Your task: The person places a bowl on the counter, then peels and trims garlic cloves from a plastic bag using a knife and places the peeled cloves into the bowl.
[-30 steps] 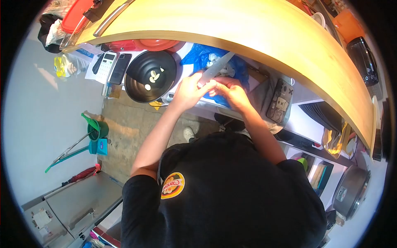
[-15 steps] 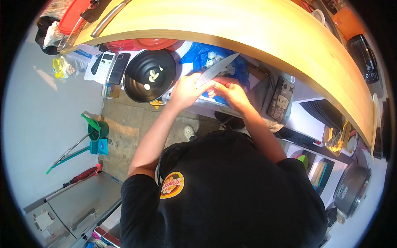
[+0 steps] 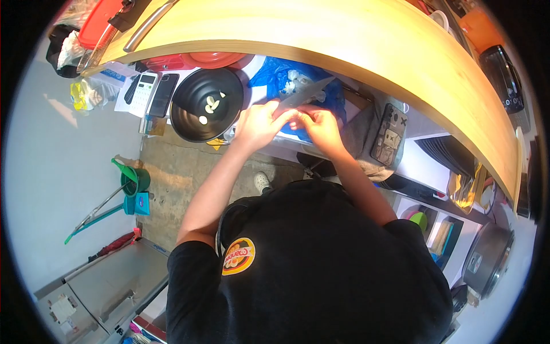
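Observation:
My left hand (image 3: 256, 124) is closed around a kitchen knife (image 3: 303, 95), its blade slanting up to the right and its handle hidden in my palm. Beside it, my right hand (image 3: 322, 129) is closed in a pinch, fingertips touching or nearly touching my left thumb below the blade. Whatever small thing sits between those fingers is hidden. Behind the blade lies a blue plastic bag (image 3: 260, 77) with whitish garlic (image 3: 294, 79) on it. Left of my hands is a black bowl (image 3: 192, 123) holding several peeled, pale garlic cloves (image 3: 211, 105).
A wooden shelf (image 3: 321, 28) curves above the work surface. A calculator (image 3: 143, 94) and a dark phone (image 3: 164, 95) lie left of the bowl. On the right, a patterned phone (image 3: 389, 135) rests on grey cloth (image 3: 359, 135). A green bin (image 3: 137, 180) stands on the floor.
The knife blade has tilted slightly lower and now looks blurred. My right hand has shifted a little to the left, closer to my left hand.

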Motion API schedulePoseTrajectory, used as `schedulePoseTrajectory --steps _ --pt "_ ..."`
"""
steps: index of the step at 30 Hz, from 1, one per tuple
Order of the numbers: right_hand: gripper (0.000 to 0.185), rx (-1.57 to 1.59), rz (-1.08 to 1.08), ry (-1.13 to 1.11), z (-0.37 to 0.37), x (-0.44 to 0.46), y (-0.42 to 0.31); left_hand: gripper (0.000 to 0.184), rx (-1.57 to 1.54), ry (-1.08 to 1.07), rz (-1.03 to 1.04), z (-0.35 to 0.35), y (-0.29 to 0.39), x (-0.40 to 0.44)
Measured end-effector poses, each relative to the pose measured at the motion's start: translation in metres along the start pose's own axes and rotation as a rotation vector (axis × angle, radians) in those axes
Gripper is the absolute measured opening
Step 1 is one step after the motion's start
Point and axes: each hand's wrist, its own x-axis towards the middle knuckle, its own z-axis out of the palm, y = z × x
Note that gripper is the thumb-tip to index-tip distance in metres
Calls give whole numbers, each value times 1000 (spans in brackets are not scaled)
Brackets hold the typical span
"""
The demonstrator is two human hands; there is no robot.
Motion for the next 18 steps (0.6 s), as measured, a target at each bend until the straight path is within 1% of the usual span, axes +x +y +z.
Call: schedulePoseTrajectory --steps 1,3,4,6,7,9,10,14,18 --pt "24 -87 -7 17 0 -1 -3 46 -22 8 29 1 0 0" --pt "26 112 -119 -51 -2 -2 5 42 -65 25 88 6 -3 1" --pt "28 210 -176 -86 -3 -4 4 42 -118 -2 121 10 -5 3" --pt "30 409 -25 -144 -7 -9 -4 42 -226 -55 186 16 -9 5" --pt "31 508 51 -173 -9 -11 -9 42 -219 -72 155 10 -4 3" --pt "34 483 29 -241 -22 -8 -4 41 -202 -108 91 -6 11 -3" --pt "36 472 18 -268 -26 -7 -1 40 -206 -120 93 -7 12 -3" --pt "33 675 6 -321 -25 -4 10 38 -201 -141 131 -4 14 1" --pt "28 694 68 -268 -25 -7 14 38 -78 -133 154 8 1 8"
